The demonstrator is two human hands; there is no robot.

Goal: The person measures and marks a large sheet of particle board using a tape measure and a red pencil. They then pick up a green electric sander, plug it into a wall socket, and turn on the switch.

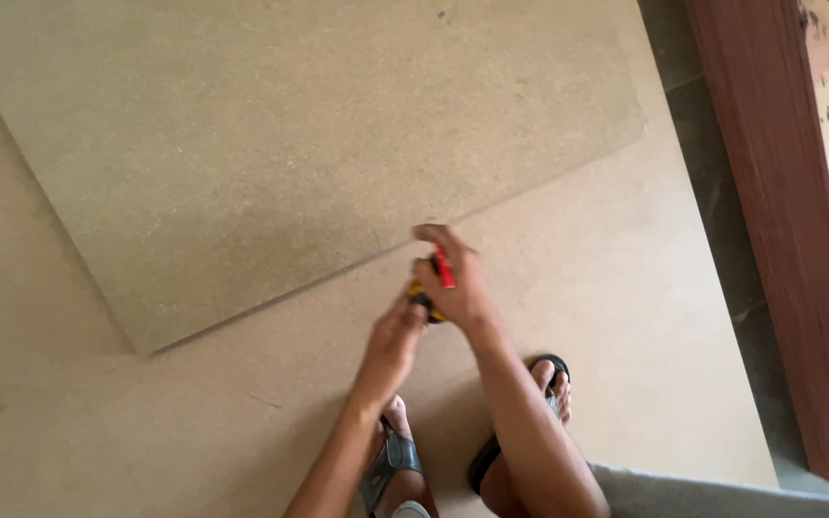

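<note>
Lying across the floor at ten o'clock, a tan fibreboard sheet point(299, 144) overlaps a larger board point(578, 317) beneath it. Near centre, the left hand point(397, 338) touches a small yellow-and-black tape measure point(423, 299), which the right hand point(453, 278) grips together with a red pencil point(444, 270). Sandalled feet point(390, 460) stand at six o'clock; a reddish-brown plywood panel point(779, 221) leans at three.

Two fibreboard sheets, the upper sheet point(290, 144) lying on the lower sheet point(626, 317); two hands, the left hand point(393, 345) and right hand point(453, 278); one red pencil point(444, 270); one yellow-black tape measure point(421, 299); two sandalled feet, left sandal point(390, 460), right sandal point(551, 369); one reddish wooden board point(779, 211)
</note>
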